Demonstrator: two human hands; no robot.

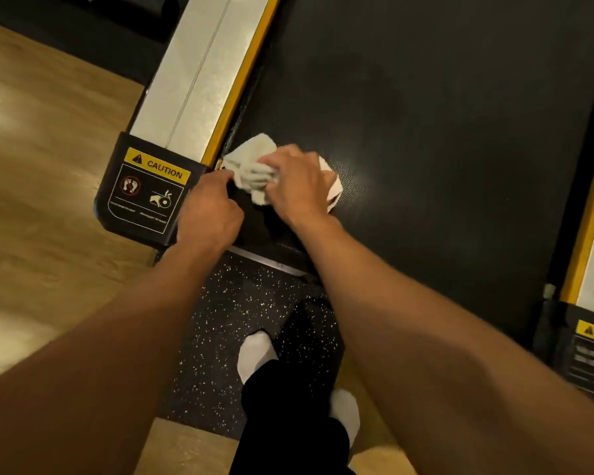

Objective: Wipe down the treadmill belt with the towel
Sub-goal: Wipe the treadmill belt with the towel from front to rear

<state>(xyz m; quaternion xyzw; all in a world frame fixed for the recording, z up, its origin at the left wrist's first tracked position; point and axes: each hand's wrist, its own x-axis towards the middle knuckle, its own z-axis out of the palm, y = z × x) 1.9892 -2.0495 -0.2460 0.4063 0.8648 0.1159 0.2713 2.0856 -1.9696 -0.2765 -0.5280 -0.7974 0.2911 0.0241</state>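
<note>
A crumpled white towel lies on the black treadmill belt at its near left corner, close to the yellow edge strip. My right hand presses down on the towel and grips its bunched cloth. My left hand sits just left of it, fingers curled, its fingertips pinching the towel's near left edge beside the rail's end cap. Part of the towel is hidden under my right hand.
A silver side rail with a black caution-label end cap runs along the belt's left. A second rail and cap stand at the right. My white-socked feet stand on a speckled black mat; wood floor lies to the left.
</note>
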